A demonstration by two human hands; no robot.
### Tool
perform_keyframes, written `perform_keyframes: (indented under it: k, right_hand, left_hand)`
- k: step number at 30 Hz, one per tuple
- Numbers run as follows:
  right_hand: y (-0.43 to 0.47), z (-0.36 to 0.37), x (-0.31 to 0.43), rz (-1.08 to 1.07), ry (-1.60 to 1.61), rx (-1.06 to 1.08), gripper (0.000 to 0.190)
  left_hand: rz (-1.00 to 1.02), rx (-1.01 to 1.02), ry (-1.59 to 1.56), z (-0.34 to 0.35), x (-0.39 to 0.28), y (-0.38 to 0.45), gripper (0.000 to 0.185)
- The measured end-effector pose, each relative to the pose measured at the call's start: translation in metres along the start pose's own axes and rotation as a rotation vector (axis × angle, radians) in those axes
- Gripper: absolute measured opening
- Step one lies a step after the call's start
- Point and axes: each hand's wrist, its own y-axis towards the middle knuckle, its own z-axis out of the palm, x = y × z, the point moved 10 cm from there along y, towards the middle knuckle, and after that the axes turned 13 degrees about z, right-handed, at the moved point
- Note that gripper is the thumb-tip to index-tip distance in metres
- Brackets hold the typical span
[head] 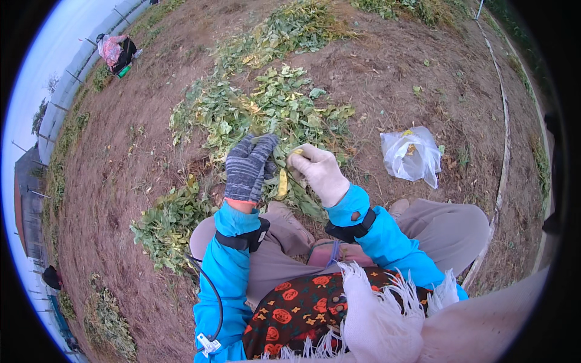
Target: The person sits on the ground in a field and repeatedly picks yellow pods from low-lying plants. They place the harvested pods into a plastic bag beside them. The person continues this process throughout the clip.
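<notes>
My left hand [247, 169], in a grey striped knit glove, is closed around a bean plant [305, 199] whose leafy stem hangs between my hands. My right hand [321, 174], in a pale glove, pinches a small yellow pod [297, 151] between thumb and finger. A larger yellow bean pod [282, 183] dangles just below, between the two hands. Right behind them lies a heap of pulled bean plants [281, 106] with green and yellowing leaves. To the right, a translucent plastic bag [411, 156] sits partly open on the soil, with some yellow pieces inside.
A smaller heap of plants [170, 227] lies by my left knee. More heaps [299, 27] stretch away ahead. A pale hose or strip [501, 113] runs along the right side. At the far left another person [115, 52] crouches near a fence.
</notes>
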Motion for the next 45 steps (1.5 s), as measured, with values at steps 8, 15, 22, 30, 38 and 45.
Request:
perform_keyframes:
  k: [8,15,22,30,38,45]
  right_hand:
    - [-0.007,-0.016,-0.005,0.102,0.268,-0.026,0.022]
    - [0.001,-0.059,-0.001,0.106,0.213,-0.227,0.03]
    - [0.025,-0.106,-0.039,0.086,0.435,-0.161,0.024]
    - [0.032,-0.097,-0.071,0.202,0.473,-0.096,0.023]
    - [0.023,-0.099,-0.06,0.175,0.422,-0.108,0.024]
    - [0.003,-0.072,0.005,0.028,0.303,-0.123,0.02]
  left_hand:
    - [-0.077,-0.067,-0.098,-0.014,0.013,0.004,0.02]
    - [0.344,-0.263,-0.071,-0.078,-0.054,0.001,0.024]
    - [0.802,-0.767,0.207,-0.281,-0.155,-0.073,0.029]
    - [0.703,-0.472,1.747,-0.399,-0.055,-0.151,0.033]
    - [-0.572,0.221,1.485,-0.447,0.237,-0.231,0.068]
    - [-0.725,0.327,1.646,-0.484,0.173,-0.179,0.041]
